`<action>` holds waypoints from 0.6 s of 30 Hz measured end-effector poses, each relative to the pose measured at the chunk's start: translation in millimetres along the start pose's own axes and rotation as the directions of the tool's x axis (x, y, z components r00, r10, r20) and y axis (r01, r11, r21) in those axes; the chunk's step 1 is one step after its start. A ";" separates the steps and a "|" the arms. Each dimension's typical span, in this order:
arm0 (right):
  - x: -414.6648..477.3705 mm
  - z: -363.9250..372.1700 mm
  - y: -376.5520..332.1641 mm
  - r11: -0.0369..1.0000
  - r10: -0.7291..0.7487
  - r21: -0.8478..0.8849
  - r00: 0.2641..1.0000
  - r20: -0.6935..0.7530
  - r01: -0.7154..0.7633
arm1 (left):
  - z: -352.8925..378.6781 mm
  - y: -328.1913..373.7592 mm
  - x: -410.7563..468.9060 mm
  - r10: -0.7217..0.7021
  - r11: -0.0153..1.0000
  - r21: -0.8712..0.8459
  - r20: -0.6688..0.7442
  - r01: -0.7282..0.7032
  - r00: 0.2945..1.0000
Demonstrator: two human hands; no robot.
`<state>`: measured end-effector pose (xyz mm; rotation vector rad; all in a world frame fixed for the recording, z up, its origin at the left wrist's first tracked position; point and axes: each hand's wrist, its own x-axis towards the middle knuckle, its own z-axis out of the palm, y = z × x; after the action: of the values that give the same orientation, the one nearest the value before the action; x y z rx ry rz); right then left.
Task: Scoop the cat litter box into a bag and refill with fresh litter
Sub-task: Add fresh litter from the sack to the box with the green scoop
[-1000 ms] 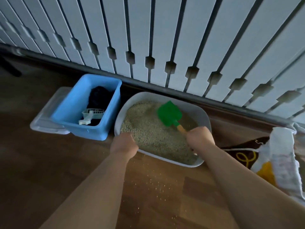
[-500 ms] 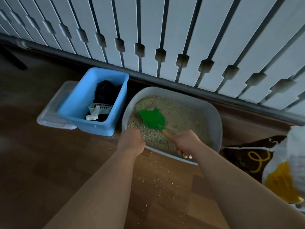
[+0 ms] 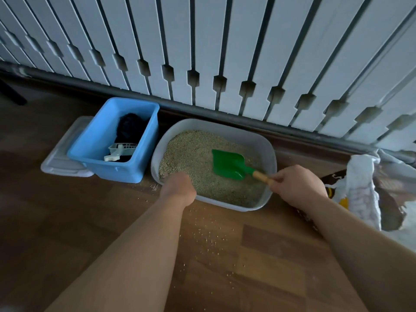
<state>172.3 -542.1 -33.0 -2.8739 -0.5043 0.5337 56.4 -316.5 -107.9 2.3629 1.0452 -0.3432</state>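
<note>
A grey litter box (image 3: pixel 269 152) full of beige litter (image 3: pixel 193 152) stands on the wooden floor against the white slatted wall. My left hand (image 3: pixel 179 185) grips the box's near left rim. My right hand (image 3: pixel 298 184) holds the wooden handle of a green scoop (image 3: pixel 227 163), whose blade lies on the litter right of the box's middle. A litter bag (image 3: pixel 362 190) with white, brown and yellow print lies at the right edge, open.
A blue plastic bin (image 3: pixel 94 152) left of the litter box holds a black bag (image 3: pixel 129 127) and a white slotted scoop (image 3: pixel 119 150). A clear lid (image 3: pixel 59 163) lies beneath and beside it. Spilled litter grains (image 3: pixel 209 235) dot the floor in front.
The green scoop has swung from the box's left part to its right part, with my right hand pulling back to the right. My left hand stays on the rim.
</note>
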 end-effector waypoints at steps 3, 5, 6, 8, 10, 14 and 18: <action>-5.8 1.4 -2.3 0.999 -0.004 0.042 0.988 -0.155 0.011 | 0.5 5.6 -1.0 0.030 0.999 -0.019 0.012 -0.030 0.999; -5.9 7.6 -1.4 0.999 0.002 0.053 0.981 -0.196 0.009 | 1.0 9.1 -1.6 0.049 0.998 -0.033 0.016 -0.048 0.999; -5.9 10.7 -0.8 0.998 0.010 0.067 0.980 -0.199 0.003 | -0.2 11.4 -3.8 0.060 0.998 -0.032 0.022 -0.059 0.998; -5.8 17.3 0.9 0.996 0.024 0.094 0.982 -0.186 -0.007 | -1.1 14.7 -4.1 0.061 0.998 -0.008 0.022 -0.061 0.998; -4.3 25.1 3.7 0.990 0.048 0.138 0.983 -0.177 -0.024 | 0.1 15.8 0.2 0.067 0.998 -0.020 0.008 -0.067 0.998; 2.1 41.2 6.6 0.948 0.112 0.314 0.979 -0.173 -0.053 | 0.2 21.3 10.8 0.089 0.993 -0.071 -0.031 -0.091 0.996; -3.8 55.0 13.1 0.885 0.187 0.456 0.968 -0.169 -0.091 | 2.8 39.9 11.3 0.049 0.942 -0.328 -0.071 -0.069 0.996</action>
<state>152.2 -549.6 -85.4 -2.4897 -0.1162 0.3093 93.5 -333.6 -100.5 2.1071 0.9723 -0.0642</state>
